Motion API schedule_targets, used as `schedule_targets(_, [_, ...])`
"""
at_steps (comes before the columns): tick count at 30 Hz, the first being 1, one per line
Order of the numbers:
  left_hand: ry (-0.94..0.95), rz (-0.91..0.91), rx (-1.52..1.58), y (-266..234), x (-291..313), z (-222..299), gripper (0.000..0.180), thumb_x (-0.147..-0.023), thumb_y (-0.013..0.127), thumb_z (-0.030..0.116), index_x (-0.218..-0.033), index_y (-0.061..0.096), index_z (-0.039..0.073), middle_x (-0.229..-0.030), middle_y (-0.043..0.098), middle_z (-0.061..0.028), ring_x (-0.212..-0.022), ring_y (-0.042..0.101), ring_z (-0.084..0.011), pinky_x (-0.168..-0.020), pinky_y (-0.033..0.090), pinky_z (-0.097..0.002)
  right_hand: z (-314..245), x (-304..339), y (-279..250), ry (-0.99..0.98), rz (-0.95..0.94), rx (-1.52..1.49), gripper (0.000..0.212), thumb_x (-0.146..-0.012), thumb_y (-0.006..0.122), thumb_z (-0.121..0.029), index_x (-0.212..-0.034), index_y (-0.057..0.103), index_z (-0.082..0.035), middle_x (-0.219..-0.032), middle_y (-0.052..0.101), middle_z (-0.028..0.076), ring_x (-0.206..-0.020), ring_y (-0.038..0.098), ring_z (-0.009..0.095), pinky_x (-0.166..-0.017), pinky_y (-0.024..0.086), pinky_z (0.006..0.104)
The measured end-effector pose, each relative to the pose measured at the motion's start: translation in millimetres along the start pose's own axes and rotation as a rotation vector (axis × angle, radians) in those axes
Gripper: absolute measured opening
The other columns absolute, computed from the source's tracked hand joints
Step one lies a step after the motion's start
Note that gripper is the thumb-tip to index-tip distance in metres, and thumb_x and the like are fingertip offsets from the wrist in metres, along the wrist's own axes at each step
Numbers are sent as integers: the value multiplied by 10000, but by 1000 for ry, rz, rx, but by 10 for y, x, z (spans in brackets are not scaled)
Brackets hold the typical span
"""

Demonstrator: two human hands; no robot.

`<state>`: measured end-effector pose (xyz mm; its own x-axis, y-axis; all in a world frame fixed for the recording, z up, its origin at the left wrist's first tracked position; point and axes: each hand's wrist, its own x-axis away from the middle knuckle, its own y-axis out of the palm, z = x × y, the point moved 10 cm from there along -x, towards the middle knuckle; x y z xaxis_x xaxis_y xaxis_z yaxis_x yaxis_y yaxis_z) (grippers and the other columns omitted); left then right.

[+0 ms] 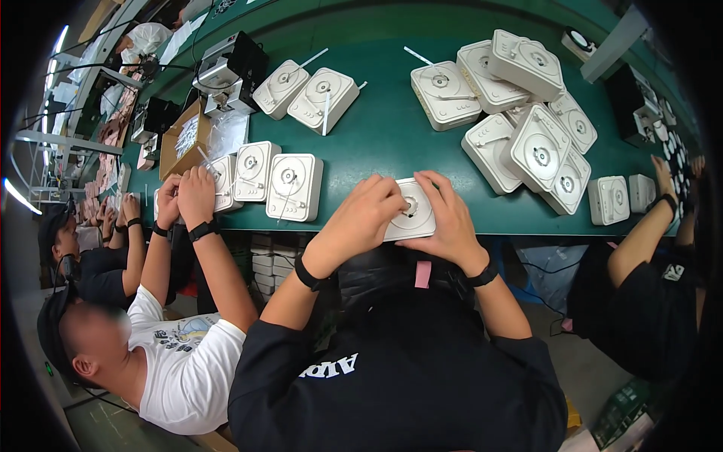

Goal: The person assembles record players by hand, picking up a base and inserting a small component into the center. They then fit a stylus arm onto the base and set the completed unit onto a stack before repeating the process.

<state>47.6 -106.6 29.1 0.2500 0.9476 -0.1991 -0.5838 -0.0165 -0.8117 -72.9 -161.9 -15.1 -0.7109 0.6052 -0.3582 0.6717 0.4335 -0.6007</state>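
Work at the centre of a small white player seems to be the step in hand, most likely fitting or checking something at the hub of its round disc. The player sits between the person's two hands, at the near edge of the green table; whether it rests on the table or is held just over the edge cannot be told. The right hand is clamped on the player's right side, its fingers over the far corner and its thumb along the near side. The left hand lies over the left side, fingertips bunched together at the hub; whether they pinch a small part cannot be told. As a judgement, the next move calls for a steady right grip while the left fingertips press or turn lightly, without tipping the player off the edge.

Open room lies straight ahead of both hands, a wide bare stretch of table. Left of the left hand, the nearest player in a row stands well apart, with a co-worker's hands beyond it. Ahead and right of the right hand, a leaning pile of players narrows the way, so a sweep that way needs care.
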Motion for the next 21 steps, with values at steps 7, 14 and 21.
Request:
schedule_targets(7, [-73,8,150,-200,-241,-127,332,-853,833,-3,-1158,733,79,-1289,600,-94,-1191,567,-369,-1052,492,-456,-21,-4,-18,-6,-4,4,1225,-558,1057,-351,-1598,499,-21,-1557,526,181,-1327,625,437,-1059,560,525])
schedule_targets(14, [-193,-201,137,78,-275,-289,391,-834,860,17,-1187,723,112,-1318,602,-71,-1216,569,-360,-1052,496,-458,0,-7,1,-5,-7,0,1246,-541,1065,-349,-1597,495,-14,-1559,520,183,-1325,633,436,-1042,575,523])
schedule_targets(21, [-300,-140,39,19,-211,-229,299,-849,862,44,-1125,761,99,-1291,633,-77,-1228,578,-356,-1041,494,-452,-39,61,-32,-30,39,-12,1181,-561,1067,-327,-1576,533,-48,-1539,527,177,-1199,647,418,-988,578,507])
